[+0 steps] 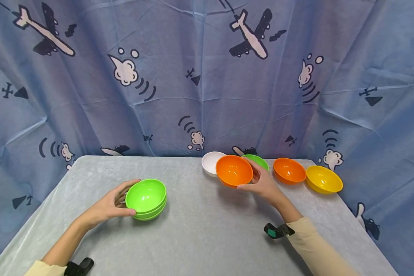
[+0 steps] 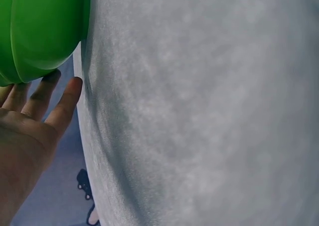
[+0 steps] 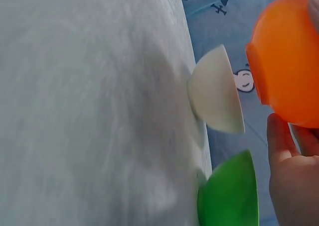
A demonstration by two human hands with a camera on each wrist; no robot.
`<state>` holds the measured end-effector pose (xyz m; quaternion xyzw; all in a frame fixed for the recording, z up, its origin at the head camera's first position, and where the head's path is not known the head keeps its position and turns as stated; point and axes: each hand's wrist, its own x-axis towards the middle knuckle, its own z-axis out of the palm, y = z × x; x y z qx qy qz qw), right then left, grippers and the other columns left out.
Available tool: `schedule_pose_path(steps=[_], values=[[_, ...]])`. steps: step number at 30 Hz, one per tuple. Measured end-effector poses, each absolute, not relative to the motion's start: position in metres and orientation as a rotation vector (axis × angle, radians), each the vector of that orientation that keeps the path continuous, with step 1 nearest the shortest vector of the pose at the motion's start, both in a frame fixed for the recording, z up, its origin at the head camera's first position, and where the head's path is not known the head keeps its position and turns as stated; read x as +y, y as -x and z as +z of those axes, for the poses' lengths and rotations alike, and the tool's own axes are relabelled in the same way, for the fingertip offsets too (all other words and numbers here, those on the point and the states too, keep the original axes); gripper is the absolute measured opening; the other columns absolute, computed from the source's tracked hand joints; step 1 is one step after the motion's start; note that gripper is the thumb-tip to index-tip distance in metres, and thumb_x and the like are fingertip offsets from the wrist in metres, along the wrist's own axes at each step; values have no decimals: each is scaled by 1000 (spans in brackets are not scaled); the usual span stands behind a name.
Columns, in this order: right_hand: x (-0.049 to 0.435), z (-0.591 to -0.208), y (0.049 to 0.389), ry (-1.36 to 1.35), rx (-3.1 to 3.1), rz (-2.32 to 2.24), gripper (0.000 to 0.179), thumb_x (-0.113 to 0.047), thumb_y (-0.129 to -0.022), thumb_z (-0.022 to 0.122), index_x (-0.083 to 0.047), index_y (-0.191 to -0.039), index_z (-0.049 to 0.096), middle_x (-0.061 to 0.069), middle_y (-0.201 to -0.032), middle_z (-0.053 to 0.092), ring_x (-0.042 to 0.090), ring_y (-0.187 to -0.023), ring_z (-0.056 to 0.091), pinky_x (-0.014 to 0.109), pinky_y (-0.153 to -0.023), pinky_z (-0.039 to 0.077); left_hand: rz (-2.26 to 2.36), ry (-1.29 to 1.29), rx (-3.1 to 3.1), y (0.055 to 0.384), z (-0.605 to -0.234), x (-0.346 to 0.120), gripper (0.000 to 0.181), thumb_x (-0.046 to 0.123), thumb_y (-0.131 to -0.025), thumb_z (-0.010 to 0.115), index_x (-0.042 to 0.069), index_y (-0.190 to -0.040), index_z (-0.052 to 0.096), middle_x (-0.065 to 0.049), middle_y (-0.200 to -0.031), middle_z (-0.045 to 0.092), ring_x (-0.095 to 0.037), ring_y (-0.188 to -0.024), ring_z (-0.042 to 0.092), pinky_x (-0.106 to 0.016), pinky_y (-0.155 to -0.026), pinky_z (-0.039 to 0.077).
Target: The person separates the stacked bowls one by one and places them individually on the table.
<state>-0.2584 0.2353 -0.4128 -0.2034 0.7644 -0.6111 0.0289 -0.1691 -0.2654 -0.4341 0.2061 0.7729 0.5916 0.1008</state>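
At the left of the table, my left hand (image 1: 107, 205) holds a stack of nested green bowls (image 1: 147, 196), the thumb on the near side and the fingers round the far side. In the left wrist view, fingertips of the left hand (image 2: 35, 121) touch the underside of a green bowl (image 2: 45, 32). My right hand (image 1: 262, 182) grips an orange bowl (image 1: 234, 171) by its right side. The right wrist view shows this orange bowl (image 3: 289, 61) raised off the table, with a white bowl (image 3: 214, 91) and a single green bowl (image 3: 232, 196) standing beyond it.
Along the back edge stand the white bowl (image 1: 211, 163) and the single green bowl (image 1: 260, 161), both partly hidden. Farther right are another orange bowl (image 1: 289, 171) and a yellow bowl (image 1: 323, 179). A blue patterned curtain (image 1: 207, 76) hangs behind the grey-covered table (image 1: 200, 237).
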Motion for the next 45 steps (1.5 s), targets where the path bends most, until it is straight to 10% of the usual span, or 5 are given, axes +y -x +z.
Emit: schedule_pose_path(steps=[16,23,29,37,45], values=[[309,-412,235,422,2616,-1651,89,-16,-86,84,-3,-157,31,17,-153,40,33,-137,38,13,-99,36,1717,-596,2301,169,-434,-266,88,4,-88,78,3,-159,27,-24,-157,31,-23,-130,50,-31,-96,49],[343,-406,217,384,2659,-1618,85,-12,-89,81,-2,-157,31,19,-151,40,14,-126,43,10,-95,38,1721,-587,2292,169,-434,-266,87,4,-88,78,5,-159,27,-23,-158,30,-38,-132,45,-32,-96,49],[376,-405,197,324,2758,-1516,85,-12,-90,79,1,-157,29,18,-148,41,-4,-117,43,8,-90,39,1724,-588,2287,170,-435,-266,89,4,-88,78,3,-159,25,-24,-157,31,-25,-130,50,-31,-96,49],[426,-411,176,213,2749,-1469,81,-10,-94,75,3,-157,25,-21,-130,44,-12,-107,48,10,-83,46,1738,-602,2281,170,-436,-266,89,3,-87,78,2,-159,26,-24,-158,30,-10,-128,51,-31,-98,48],[469,-424,163,22,2751,-1376,86,-17,-96,73,5,-159,18,-15,-133,40,-20,-101,42,8,-79,44,1738,-615,2282,171,-436,-267,87,3,-88,78,5,-159,27,-23,-158,30,-9,-129,49,-29,-99,46]])
